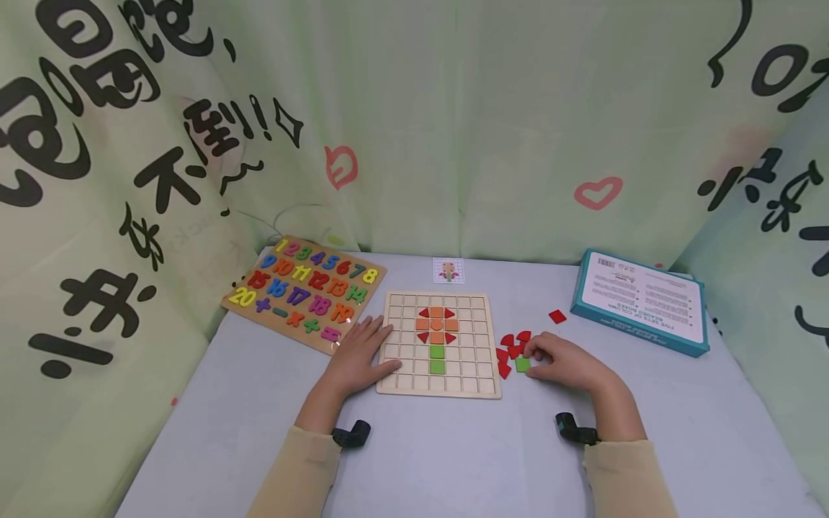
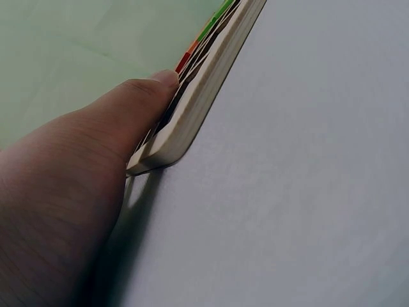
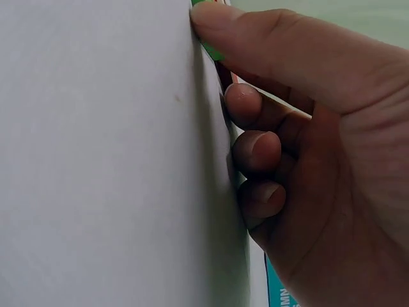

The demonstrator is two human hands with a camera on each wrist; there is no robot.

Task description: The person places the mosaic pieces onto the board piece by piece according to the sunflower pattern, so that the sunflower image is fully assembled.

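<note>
A wooden grid board (image 1: 401, 385) lies on the table with a flower of orange squares (image 1: 437, 312), red corner pieces (image 1: 424, 337) and two green squares (image 1: 437, 359) as a stem. My left hand (image 1: 359, 360) rests along its left edge, fingers spread; the thumb presses on the board's rim (image 2: 176, 137) in the left wrist view. To the right of the board, my right hand (image 1: 565, 362) pinches a loose green square tile (image 1: 522, 365) at its side. In the right wrist view the thumb covers part of that green tile (image 3: 209, 50), and the other fingers curl in.
Several loose red pieces (image 1: 504, 370) lie between board and right hand, and one red piece (image 1: 557, 316) sits farther off. A small picture card (image 1: 448, 270) is behind the board. A number puzzle (image 1: 304, 284) stands left, a teal box (image 1: 641, 302) right.
</note>
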